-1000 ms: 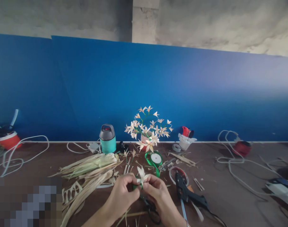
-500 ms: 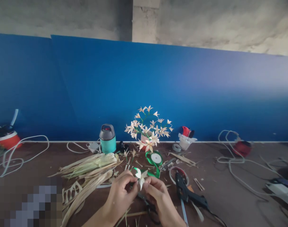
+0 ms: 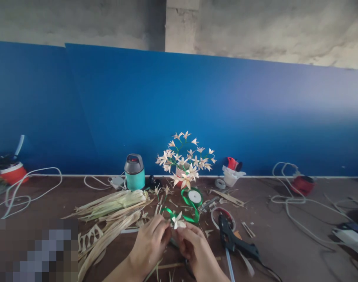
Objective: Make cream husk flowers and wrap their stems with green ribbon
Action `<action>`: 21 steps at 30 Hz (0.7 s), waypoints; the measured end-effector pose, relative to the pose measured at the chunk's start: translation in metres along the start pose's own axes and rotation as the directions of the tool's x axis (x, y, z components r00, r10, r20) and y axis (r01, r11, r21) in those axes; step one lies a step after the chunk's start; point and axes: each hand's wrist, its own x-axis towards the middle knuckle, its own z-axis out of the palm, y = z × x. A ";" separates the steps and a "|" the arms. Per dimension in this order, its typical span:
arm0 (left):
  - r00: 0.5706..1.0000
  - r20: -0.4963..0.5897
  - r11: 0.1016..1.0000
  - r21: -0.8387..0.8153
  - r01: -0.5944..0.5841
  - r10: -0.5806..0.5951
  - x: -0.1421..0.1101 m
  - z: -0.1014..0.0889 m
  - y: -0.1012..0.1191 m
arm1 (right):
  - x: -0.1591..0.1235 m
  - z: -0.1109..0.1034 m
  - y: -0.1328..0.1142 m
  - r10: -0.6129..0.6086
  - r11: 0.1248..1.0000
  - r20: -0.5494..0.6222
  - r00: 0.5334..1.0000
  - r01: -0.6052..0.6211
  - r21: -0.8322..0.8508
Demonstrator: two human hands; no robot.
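Observation:
A small cream-white flower point(image 3: 178, 221), apparently made of dried husk, sits between my two hands over the table. My right hand point(image 3: 194, 246) pinches it low on its right side with thumb and forefinger. My left hand point(image 3: 151, 241) has its fingers curled in a pinch at the flower's left side; its fingertips are partly hidden. Just behind the flower, green ribbon point(image 3: 193, 211) trails from a white-centred spool point(image 3: 194, 196). Beyond stands a red-and-white pot point(image 3: 180, 172) full of similar flowers point(image 3: 193, 160) on green stems.
Corn husks point(image 3: 117, 205) lie on the left, before a turquoise canister point(image 3: 134, 176). A black glue gun point(image 3: 236, 241) and a roll of tape point(image 3: 216, 217) are on the right. White cables point(image 3: 287, 201) run across the table, backed by a blue panel point(image 3: 179, 98).
The flower has turned between my fingers: its petals now point up and right, where one hung downward before. My hands have stayed in nearly the same place.

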 end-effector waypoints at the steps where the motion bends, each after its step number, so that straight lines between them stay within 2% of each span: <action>1: 1.000 0.002 1.000 -0.001 -0.003 0.003 0.000 0.000 0.000 | 0.000 -0.001 0.000 0.025 0.999 -0.001 1.000 -0.025 0.038; 5: 1.000 0.000 0.998 -0.064 0.004 -0.004 -0.001 0.003 0.002 | -0.003 -0.001 -0.001 0.151 0.974 0.027 0.988 -0.154 0.166; 7: 0.999 -0.008 0.990 -0.132 0.045 -0.046 -0.001 0.005 0.002 | -0.004 0.000 -0.002 0.185 0.965 0.059 0.981 -0.193 0.179; 9: 0.994 -0.033 0.969 -0.226 0.098 -0.108 0.000 0.006 0.000 | -0.004 0.001 -0.002 0.164 0.971 0.105 0.981 -0.179 0.161; 12: 0.973 -0.039 0.895 -0.401 0.195 -0.229 0.004 0.006 -0.002 | -0.002 -0.001 -0.003 0.079 0.990 0.171 0.982 -0.097 0.102; 14: 0.950 0.029 0.819 -0.499 0.283 -0.310 0.009 0.003 -0.002 | 0.001 -0.004 -0.003 0.009 0.999 0.136 0.991 -0.014 0.032; 17: 0.901 0.194 0.677 -0.602 0.422 -0.389 0.016 -0.002 0.001 | 0.004 -0.010 -0.004 -0.084 0.985 0.013 0.996 0.085 -0.152; 21: 0.819 0.424 0.466 -0.677 0.570 -0.386 0.021 -0.005 0.006 | 0.005 -0.013 -0.007 -0.085 0.962 0.026 0.996 0.089 -0.257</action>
